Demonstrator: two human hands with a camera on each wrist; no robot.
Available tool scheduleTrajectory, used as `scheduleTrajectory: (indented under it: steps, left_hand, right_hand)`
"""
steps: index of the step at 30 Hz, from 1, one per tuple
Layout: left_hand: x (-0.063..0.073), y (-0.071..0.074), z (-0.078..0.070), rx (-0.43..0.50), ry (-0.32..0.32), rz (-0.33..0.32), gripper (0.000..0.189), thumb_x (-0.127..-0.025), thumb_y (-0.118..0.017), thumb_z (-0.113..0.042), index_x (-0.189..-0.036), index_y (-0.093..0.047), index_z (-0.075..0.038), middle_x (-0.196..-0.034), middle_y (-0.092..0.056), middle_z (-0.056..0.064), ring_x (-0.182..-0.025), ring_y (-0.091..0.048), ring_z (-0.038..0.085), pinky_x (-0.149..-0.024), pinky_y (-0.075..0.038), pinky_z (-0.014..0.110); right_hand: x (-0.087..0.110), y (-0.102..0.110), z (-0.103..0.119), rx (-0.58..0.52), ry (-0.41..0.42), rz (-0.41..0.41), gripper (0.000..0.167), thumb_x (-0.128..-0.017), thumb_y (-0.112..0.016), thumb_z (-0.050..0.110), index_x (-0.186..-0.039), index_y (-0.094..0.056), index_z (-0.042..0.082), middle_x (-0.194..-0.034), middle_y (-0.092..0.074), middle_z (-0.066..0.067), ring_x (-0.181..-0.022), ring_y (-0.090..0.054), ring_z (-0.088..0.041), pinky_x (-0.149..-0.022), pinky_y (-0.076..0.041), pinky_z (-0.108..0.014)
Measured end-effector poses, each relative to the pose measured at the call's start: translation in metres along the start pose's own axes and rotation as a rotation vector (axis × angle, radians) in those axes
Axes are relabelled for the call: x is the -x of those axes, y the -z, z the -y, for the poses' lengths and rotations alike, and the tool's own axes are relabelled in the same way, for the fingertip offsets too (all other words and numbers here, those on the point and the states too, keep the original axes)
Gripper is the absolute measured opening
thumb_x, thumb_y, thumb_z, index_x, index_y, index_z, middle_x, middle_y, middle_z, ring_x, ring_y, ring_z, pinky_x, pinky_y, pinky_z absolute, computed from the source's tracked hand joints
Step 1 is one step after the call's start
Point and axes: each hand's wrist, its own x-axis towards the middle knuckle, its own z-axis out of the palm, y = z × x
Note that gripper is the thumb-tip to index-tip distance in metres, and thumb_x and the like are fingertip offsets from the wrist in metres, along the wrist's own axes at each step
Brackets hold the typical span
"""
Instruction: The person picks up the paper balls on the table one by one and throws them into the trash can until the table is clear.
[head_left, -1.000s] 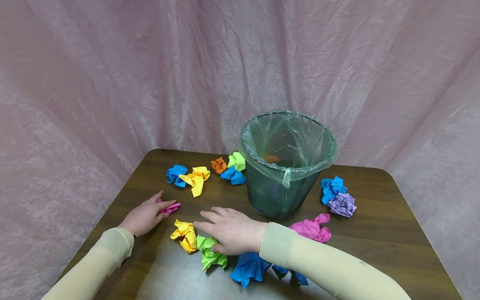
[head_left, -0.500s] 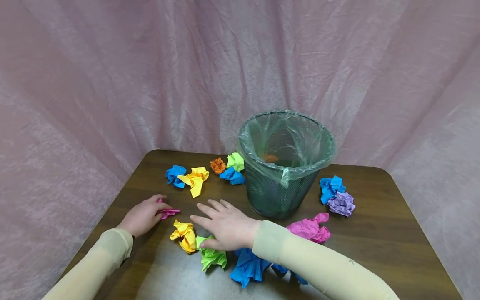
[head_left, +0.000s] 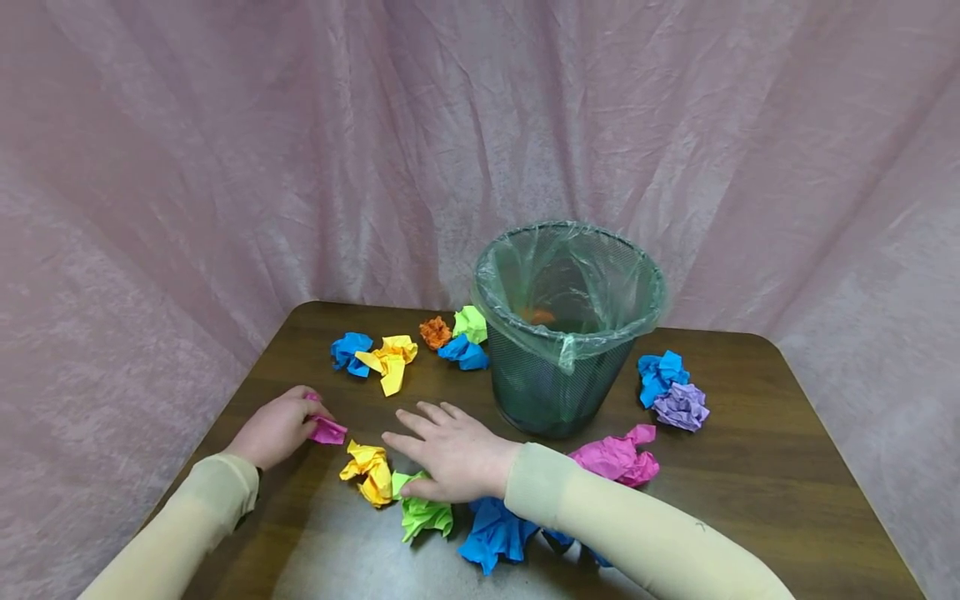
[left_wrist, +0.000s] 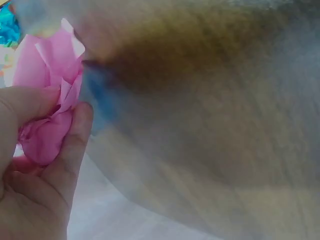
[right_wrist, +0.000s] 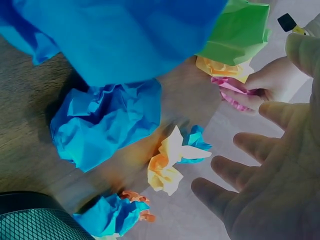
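Observation:
My left hand pinches a crumpled pink paper at the table's left side. In the left wrist view, thumb and fingers close round this pink paper. My right hand is spread flat, fingers apart and pointing left, with nothing held. Its thumb overlaps a crumpled green paper in the head view. Left of that green paper lies an orange-yellow paper ball, between the two hands. Beneath the right wrist shows a crumpled blue paper; another blue piece is partly hidden by the sleeve.
A mesh wastebasket with a clear liner stands behind the right hand, something orange inside. Blue, yellow and orange paper balls lie at the back left. A purple ball is at right, a larger pink one by the forearm.
My left hand has gathered the pink paper into its grip and drawn it slightly back toward me. The right hand has lifted its fingers and spread them, moving slightly left.

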Motion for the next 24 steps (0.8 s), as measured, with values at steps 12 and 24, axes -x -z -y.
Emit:
scheduleTrajectory:
  steps: [12,24]
  left_hand:
    - [-0.004,0.015,-0.009,0.058,0.125,0.001,0.015,-0.085,-0.086,-0.023,-0.092,-0.076,-0.013,-0.103,-0.057,0.01,-0.087,-0.056,0.022,-0.075,-0.054,0.04]
    - [-0.012,0.032,-0.034,0.044,0.038,-0.106,0.007,-0.09,-0.081,-0.02,-0.092,-0.077,-0.015,-0.106,-0.061,0.007,-0.083,-0.061,0.019,-0.074,-0.057,0.039]
  right_hand:
    - [0.004,0.004,0.002,-0.026,0.01,0.003,0.075,-0.1,-0.047,0.067,-0.164,-0.027,0.032,-0.169,-0.022,-0.003,-0.155,-0.017,-0.031,-0.123,-0.02,-0.049]
    - [0.017,0.022,0.005,0.008,0.043,-0.04,0.076,-0.1,-0.043,0.068,-0.164,-0.026,0.031,-0.169,-0.021,-0.005,-0.155,-0.017,-0.032,-0.123,-0.019,-0.048]
